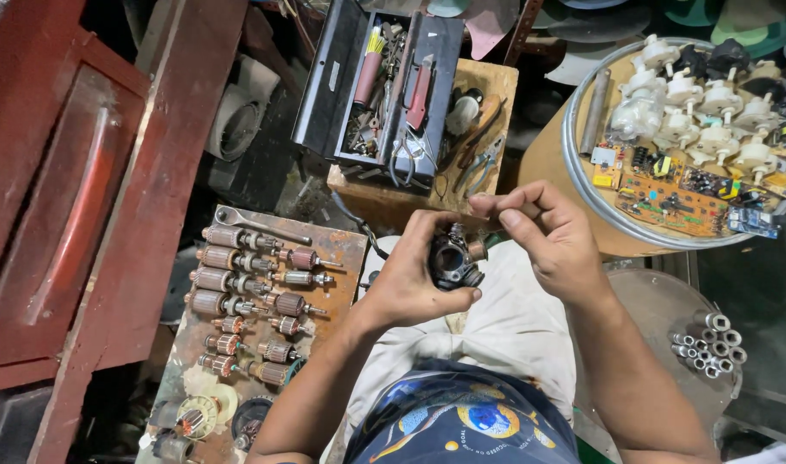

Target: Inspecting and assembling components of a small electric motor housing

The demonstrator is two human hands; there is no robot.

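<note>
My left hand (410,279) grips a small dark motor housing (453,258) with copper windings showing inside, held above my lap. My right hand (552,236) is just to its right, thumb and forefinger pinched together at the housing's top edge, on a small part too tiny to make out. Both forearms reach up from the bottom of the view over a cream cloth (513,331) on my lap.
A rusty board (345,249) at left carries several copper-wound armatures (225,279) and a wrench (259,225). An open black toolbox (324,86) sits on a wooden box (492,86) ahead. A round metal tray (573,163) at right holds circuit boards (668,202) and white parts. Metal sockets (711,344) lie lower right.
</note>
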